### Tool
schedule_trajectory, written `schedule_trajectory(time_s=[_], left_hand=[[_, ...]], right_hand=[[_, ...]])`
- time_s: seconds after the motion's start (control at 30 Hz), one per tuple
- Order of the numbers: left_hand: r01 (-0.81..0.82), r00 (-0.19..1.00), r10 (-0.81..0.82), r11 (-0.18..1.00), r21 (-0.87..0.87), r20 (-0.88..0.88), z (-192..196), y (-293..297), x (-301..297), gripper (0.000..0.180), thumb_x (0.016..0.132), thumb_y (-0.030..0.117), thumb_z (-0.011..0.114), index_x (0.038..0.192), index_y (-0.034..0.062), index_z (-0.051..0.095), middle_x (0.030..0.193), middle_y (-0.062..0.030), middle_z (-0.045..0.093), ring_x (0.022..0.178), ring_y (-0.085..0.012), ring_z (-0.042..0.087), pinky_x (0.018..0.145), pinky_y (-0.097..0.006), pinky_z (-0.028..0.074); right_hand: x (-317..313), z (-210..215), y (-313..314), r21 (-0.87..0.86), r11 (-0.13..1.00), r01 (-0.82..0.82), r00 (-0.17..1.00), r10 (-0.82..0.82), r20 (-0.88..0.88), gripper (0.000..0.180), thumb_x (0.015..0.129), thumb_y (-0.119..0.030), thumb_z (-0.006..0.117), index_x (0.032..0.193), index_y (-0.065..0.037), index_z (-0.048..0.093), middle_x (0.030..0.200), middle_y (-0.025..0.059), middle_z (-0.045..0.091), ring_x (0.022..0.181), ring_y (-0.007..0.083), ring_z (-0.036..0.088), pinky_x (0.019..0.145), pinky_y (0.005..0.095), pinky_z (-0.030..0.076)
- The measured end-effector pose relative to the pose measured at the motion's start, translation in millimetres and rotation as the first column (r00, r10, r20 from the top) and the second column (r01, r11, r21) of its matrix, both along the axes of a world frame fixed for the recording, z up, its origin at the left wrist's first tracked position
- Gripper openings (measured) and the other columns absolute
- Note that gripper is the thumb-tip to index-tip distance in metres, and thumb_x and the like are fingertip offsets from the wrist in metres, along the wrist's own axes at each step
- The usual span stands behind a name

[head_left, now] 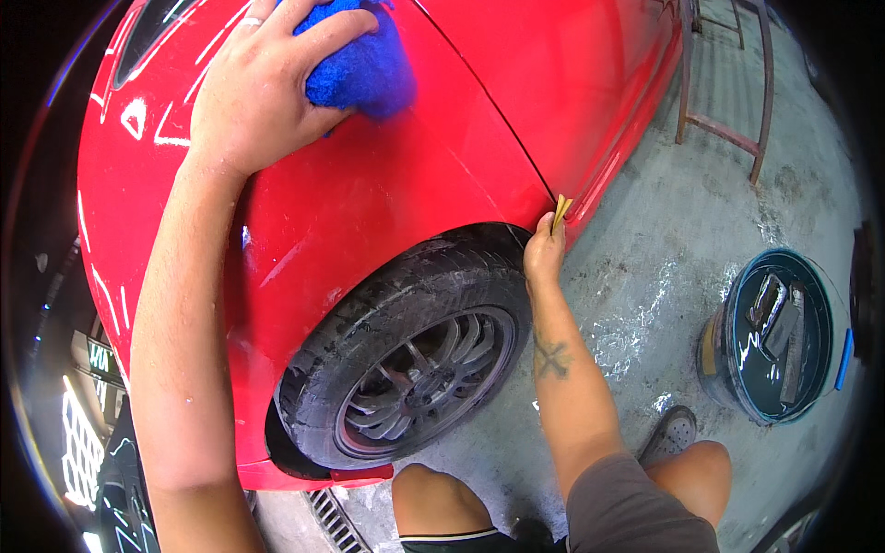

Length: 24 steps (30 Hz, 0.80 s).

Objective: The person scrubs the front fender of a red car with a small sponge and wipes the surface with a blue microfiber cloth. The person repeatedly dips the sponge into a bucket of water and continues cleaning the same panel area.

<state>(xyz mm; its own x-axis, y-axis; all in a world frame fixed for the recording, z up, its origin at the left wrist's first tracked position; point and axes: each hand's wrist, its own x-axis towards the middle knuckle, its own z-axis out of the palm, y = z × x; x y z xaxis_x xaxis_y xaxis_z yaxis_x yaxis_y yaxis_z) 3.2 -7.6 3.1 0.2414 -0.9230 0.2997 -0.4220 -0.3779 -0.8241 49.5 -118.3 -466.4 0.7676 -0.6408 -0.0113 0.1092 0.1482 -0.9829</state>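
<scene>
Under the fingers of the left hand (258, 97), at the upper edge of the view, a bunched blue cloth (364, 74) lies against the red body panel of a car (452, 175). That hand is curved around the cloth, holding it, its fingers over the cloth and partly cut off by the upper edge. Below and to the right of it, the right hand (545, 253) grips a small yellowish folded piece (561, 212) narrowly, its ends sticking up past the thumb beside the lower end of the panel seam; what the piece is made of cannot be told. Just to the left of the right hand and below it sits the wheel, its dusty black tyre (323, 392) filling the arch around a dark multi-spoke rim (424, 382). Well to the right of the right hand, a dark bucket (714, 355) stands on the wet grey floor (636, 267), holding liquid and some flat dark pieces (782, 327), with a blue grip (844, 359) on its handle. Beyond that hand, toward the upper right, stands a rusty metal frame (765, 101). Below it are the person's bare knees and a grey clog (670, 435).
</scene>
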Motion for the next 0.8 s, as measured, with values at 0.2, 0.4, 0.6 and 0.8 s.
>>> schedule_trajectory(time_s=[0.2,0.4,0.6,0.8], left_hand=[[-0.033,0.999,0.033,0.999,-0.006,0.009,-2,0,-3,0.081,0.062,0.016,0.101,0.137,0.0297,0.071,0.153,-0.0057,0.061,0.14,-0.0427,0.059,0.117,-0.056,0.055],[-0.003,1.0,0.002,1.0,0.028,0.026,0,1,-2,0.08,0.063,0.014,0.099,0.136,0.0284,0.071,0.154,-0.0063,0.061,0.139,-0.0418,0.06,0.115,-0.054,0.055],[0.019,0.998,-0.021,0.999,0.042,0.052,-4,-4,-1,0.079,0.064,0.012,0.097,0.137,0.0278,0.071,0.153,-0.0072,0.061,0.139,-0.0413,0.059,0.115,-0.055,0.055],[-0.022,1.0,0.022,1.0,0.019,0.006,-1,3,-3,0.08,0.062,0.012,0.098,0.136,0.0269,0.072,0.153,-0.0078,0.061,0.14,-0.0411,0.058,0.115,-0.055,0.054]], right_hand=[[-23,-12,20,-0.129,0.992,0.019,0.999,-0.023,-0.035,0.067,0.12,-0.043,0.039,0.165,0.007,0.043,0.17,0.033,0.042,0.159,0.0479,0.039,0.134,0.0522,0.026],[-24,-14,41,-0.116,0.991,0.062,0.993,-0.05,0.109,0.067,0.12,-0.045,0.037,0.167,0.003,0.042,0.171,0.0332,0.04,0.16,0.0482,0.037,0.133,0.0521,0.028],[-8,-22,17,-0.24,0.962,0.133,0.991,-0.135,0.01,0.068,0.12,-0.043,0.037,0.159,0.012,0.048,0.165,0.0345,0.049,0.154,0.0489,0.046,0.131,0.0531,0.032],[-38,134,20,-0.405,0.9,0.161,0.965,-0.057,0.257,0.061,0.116,-0.034,0.048,0.154,0.014,0.052,0.158,0.0369,0.055,0.151,0.0498,0.05,0.129,0.0541,0.035]])
